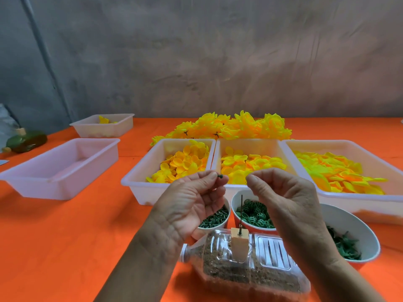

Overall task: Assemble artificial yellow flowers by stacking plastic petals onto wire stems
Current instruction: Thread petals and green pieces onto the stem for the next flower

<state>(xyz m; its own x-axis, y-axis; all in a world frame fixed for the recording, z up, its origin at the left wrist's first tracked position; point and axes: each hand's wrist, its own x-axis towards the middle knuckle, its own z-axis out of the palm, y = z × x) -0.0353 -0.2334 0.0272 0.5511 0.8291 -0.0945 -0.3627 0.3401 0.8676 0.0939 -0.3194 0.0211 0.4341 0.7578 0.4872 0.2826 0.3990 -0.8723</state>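
While my left hand (192, 199) is raised palm-up above the table, its thumb and forefinger pinch a small green stem pin (219, 176) by the shaft, the head pointing right. My right hand (283, 197) is held up beside it, fingers curled inward with thumb and forefinger tips close together; I cannot tell whether anything is between them. Below and between my hands, a thin wire spike (241, 213) stands upright in a small wooden block (239, 240) set into a clear plastic bottle (244, 262) lying on its side and filled with sand. Just behind the bottle sit three paper cups: one with green pins (214, 219), one with green rings (255, 213), and one to the right with green leaf pieces (346, 247). Further back, three white trays stand side by side, holding yellow petals (181, 164), (250, 164) and (335, 171). Behind them lies a heap of finished yellow flowers (231, 126). To the left, on the orange tablecloth (65, 236), stands an empty-looking white tray (63, 166), and beyond it a smaller tray (103, 126) with a few yellow pieces. A green bottle (27, 140) lies at the far left edge.
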